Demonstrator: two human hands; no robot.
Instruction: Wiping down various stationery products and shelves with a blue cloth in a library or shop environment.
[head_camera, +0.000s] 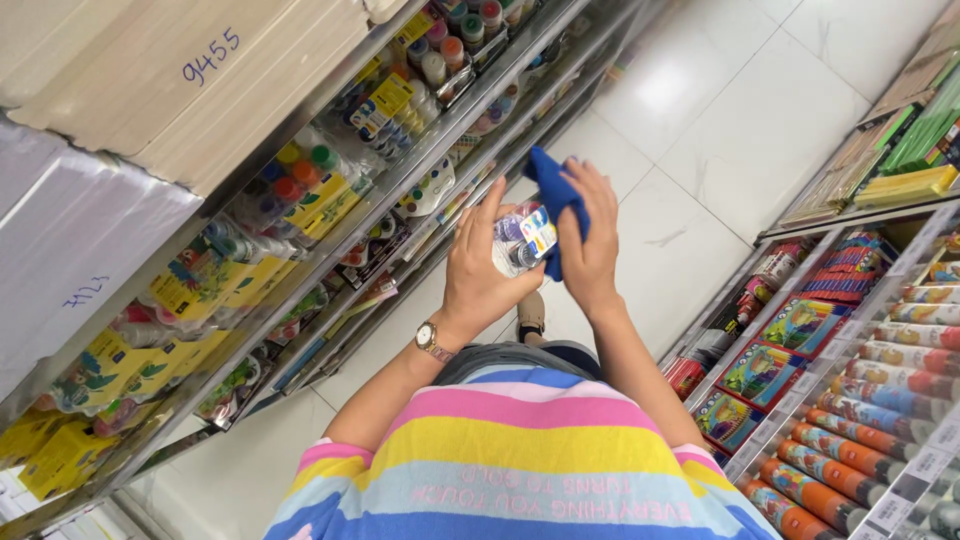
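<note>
My left hand (478, 272), with a wristwatch (432, 341) on it, holds a small clear pack of paint pots (522, 238) from the left and underneath. My right hand (592, 252) holds a blue cloth (553, 188) and presses it against the right side of the pack. Both hands are raised in front of my chest, over the aisle floor. The cloth and my fingers hide part of the pack.
A shelf rack (300, 250) on the left carries yellow paint sets and bottles with coloured caps. On the right, another rack (850, 400) has tubes of coloured pencils and flat colourful boxes. White floor tiles (720, 120) run between them, and my foot (531, 315) shows below.
</note>
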